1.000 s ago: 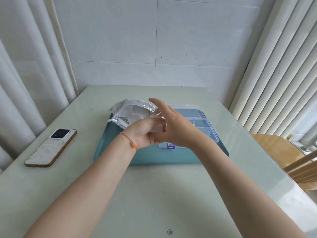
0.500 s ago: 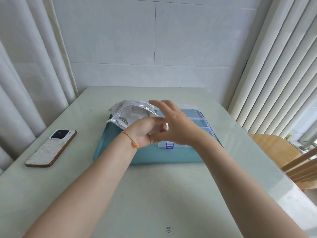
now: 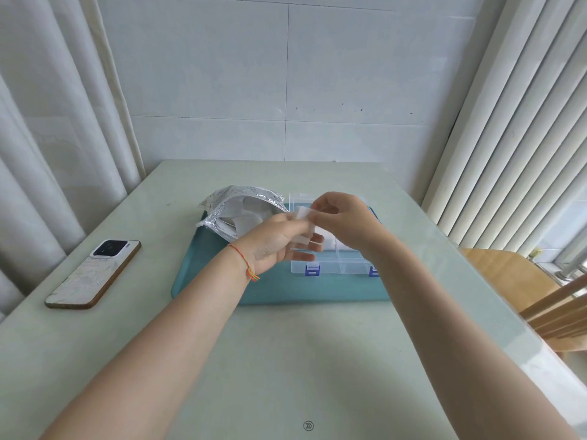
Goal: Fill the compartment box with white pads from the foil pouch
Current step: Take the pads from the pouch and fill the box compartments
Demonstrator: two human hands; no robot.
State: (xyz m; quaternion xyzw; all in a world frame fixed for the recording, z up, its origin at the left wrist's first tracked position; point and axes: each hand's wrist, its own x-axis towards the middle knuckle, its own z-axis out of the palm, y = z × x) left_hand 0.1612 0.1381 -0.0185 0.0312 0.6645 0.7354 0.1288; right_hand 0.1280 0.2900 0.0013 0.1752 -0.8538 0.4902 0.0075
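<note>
An open silver foil pouch (image 3: 236, 204) lies on the left of a teal tray (image 3: 279, 285), with white pads showing in its mouth. A clear compartment box (image 3: 336, 265) with blue latches sits on the tray's right, mostly hidden behind my hands. My left hand (image 3: 279, 241) holds a few white pads (image 3: 301, 239) between its fingers above the box's left end. My right hand (image 3: 344, 222) pinches the top edge of one white pad (image 3: 304, 214) just above the left hand.
A phone (image 3: 93, 273) lies face down on the pale green table (image 3: 286, 360) to the left of the tray. A wooden chair (image 3: 521, 277) stands off the table's right edge. Curtains hang on the left, vertical blinds on the right.
My right hand has moved right off the left hand and now pinches a white pad. The left hand's fingers have opened out, showing the pads. The box front has come into view.
</note>
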